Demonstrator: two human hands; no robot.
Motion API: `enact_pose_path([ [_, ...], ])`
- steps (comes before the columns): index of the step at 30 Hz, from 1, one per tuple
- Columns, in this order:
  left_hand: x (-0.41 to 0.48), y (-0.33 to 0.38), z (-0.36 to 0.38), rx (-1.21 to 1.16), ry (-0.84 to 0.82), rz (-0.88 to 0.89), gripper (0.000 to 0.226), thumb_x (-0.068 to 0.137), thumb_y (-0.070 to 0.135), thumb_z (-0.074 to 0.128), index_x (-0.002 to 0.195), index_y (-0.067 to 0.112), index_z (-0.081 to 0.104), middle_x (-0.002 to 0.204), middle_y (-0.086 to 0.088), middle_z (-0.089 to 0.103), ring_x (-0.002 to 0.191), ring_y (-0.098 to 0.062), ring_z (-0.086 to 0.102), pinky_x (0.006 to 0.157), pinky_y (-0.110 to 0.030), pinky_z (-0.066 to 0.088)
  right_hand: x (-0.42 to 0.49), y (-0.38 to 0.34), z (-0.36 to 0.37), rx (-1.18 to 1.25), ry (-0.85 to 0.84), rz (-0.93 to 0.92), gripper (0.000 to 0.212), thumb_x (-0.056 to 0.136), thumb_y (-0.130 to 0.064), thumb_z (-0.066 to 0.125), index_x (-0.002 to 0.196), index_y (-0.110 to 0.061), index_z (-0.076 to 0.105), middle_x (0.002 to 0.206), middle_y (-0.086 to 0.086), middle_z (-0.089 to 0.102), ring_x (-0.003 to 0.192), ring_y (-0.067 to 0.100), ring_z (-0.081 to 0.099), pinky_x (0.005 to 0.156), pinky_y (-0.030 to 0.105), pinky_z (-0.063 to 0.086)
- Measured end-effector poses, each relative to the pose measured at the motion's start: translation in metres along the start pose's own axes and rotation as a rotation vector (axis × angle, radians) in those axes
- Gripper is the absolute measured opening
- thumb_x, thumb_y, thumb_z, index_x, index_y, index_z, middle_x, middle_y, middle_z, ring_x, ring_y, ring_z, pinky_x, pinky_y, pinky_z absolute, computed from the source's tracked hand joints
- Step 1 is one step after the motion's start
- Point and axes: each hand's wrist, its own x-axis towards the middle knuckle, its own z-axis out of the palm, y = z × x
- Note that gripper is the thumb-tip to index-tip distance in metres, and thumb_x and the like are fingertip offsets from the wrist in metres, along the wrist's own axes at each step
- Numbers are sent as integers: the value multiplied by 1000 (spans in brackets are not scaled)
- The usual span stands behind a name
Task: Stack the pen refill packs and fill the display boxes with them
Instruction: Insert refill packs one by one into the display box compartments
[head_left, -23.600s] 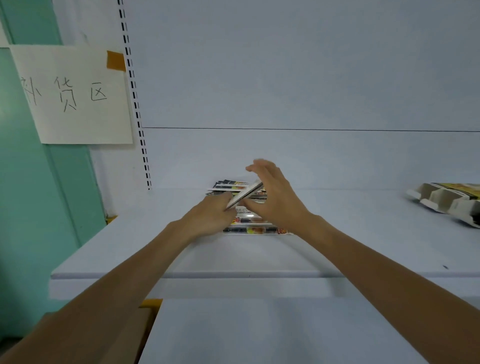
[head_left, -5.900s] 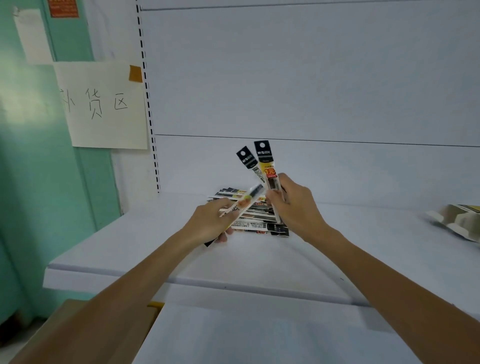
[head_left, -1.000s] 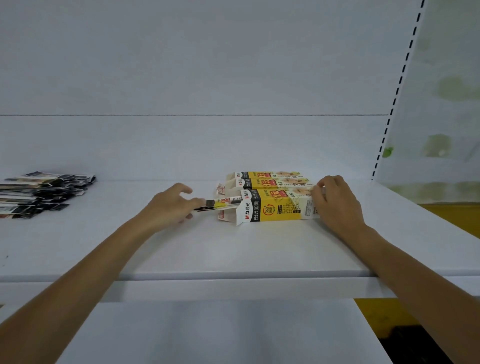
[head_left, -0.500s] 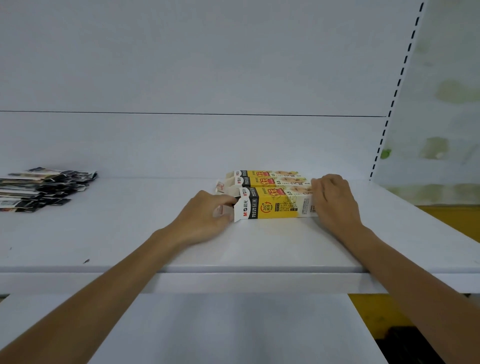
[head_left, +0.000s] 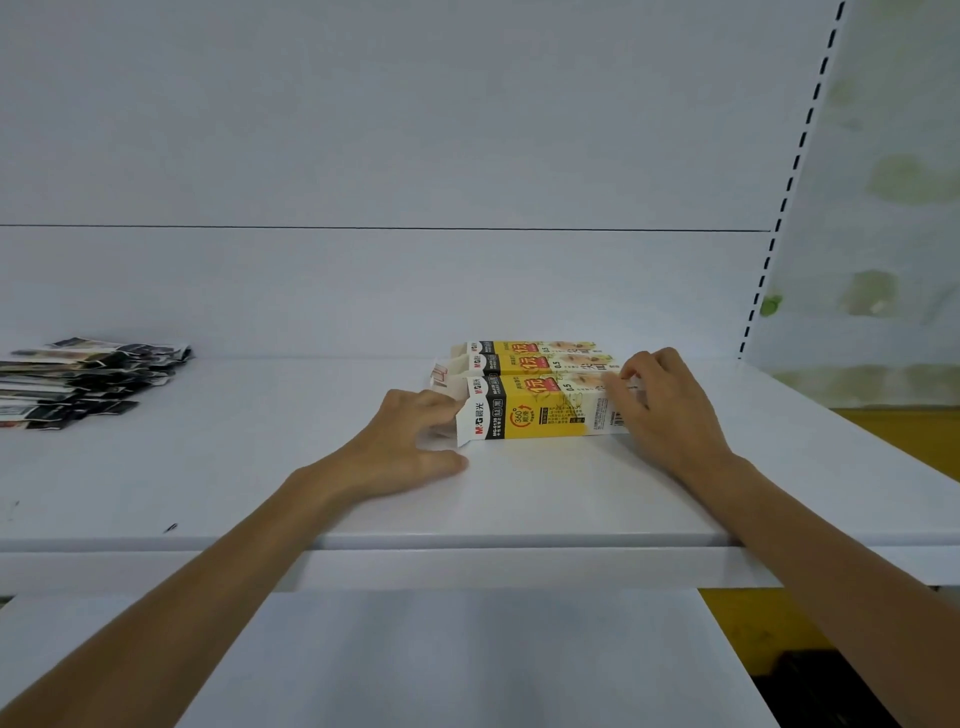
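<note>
Three yellow and white display boxes lie side by side on the white shelf (head_left: 519, 499). The nearest display box (head_left: 540, 413) has its left end open, with a flap sticking out. My left hand (head_left: 410, 447) lies on the shelf at that open end, fingers reaching to the mouth and thumb flat on the shelf; no pack shows in it. My right hand (head_left: 660, 410) holds the box's right end, fingers curled over its top. The second box (head_left: 524, 365) and third box (head_left: 524, 347) lie behind. A pile of black and white refill packs (head_left: 78, 379) sits far left.
The shelf's front edge runs across just under my forearms, with a lower white shelf (head_left: 467, 660) below. The white back panel rises behind the boxes. A slotted upright (head_left: 779, 218) bounds the shelf on the right, with a pale wall beyond.
My left hand carried the refill packs right to the nearest box's open end; the packs are now out of sight. My right hand stayed on the box's right end.
</note>
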Motion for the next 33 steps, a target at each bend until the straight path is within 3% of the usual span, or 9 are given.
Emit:
enact_pose_path([
  [3,3,-1,1,4,-65,-75,60,62,47,49,120,55,38,115,8,39,120,-17,23,97,-27,24,0,-2,0,-25,-12,23,34,90,-46,47,100,-14,53,102,1,45,92,17,47,72,35,46],
  [9,11,-2,-5,184,-73,-85,75,61,42,41,135,42,35,99,5,37,109,-23,30,96,-37,34,0,-3,-1,-67,9,-15,32,89,-40,52,100,-11,58,105,5,51,102,20,43,75,33,41],
  [13,-5,-11,-16,25,-19,87,73,64,29,43,128,56,23,104,16,45,104,-10,35,88,-18,31,12,-13,-15,128,120,-91,21,90,-21,55,107,-10,59,111,4,56,100,19,52,83,38,46],
  [15,-15,-21,-24,-7,29,129,66,66,26,46,121,58,28,114,19,43,109,-5,37,94,-17,29,23,-33,-18,225,196,-110,23,90,-16,55,112,-9,58,112,5,59,95,16,55,85,40,48],
  [19,-36,-46,-50,65,226,142,51,67,28,47,116,37,57,118,17,47,113,-1,40,96,-12,25,47,-105,12,299,157,-226,28,88,-15,56,116,-11,57,113,2,59,95,14,55,85,40,48],
  [23,-78,-90,-97,169,383,-25,49,66,46,43,109,32,62,107,12,53,97,-7,45,93,-25,36,56,-210,61,466,93,-363,31,85,-16,58,116,-13,57,111,0,59,92,14,57,81,42,50],
  [26,-112,-134,-140,163,545,-168,30,76,29,57,104,26,66,102,4,58,92,-14,53,89,-34,44,56,-292,92,582,86,-426,33,84,-16,59,117,-14,56,110,-2,59,91,11,56,81,39,50],
  [28,-133,-161,-166,215,636,-241,27,80,15,64,106,21,67,107,1,61,99,-18,57,88,-28,42,51,-344,111,641,60,-472,35,84,-16,59,119,-14,55,111,-1,59,92,11,56,81,36,49],
  [33,-181,-222,-230,262,591,-320,34,78,22,61,112,23,65,113,-3,59,106,-21,54,93,-35,42,39,-451,155,704,32,-554,40,85,-17,59,125,-15,52,115,-1,58,94,12,56,82,34,49],
])
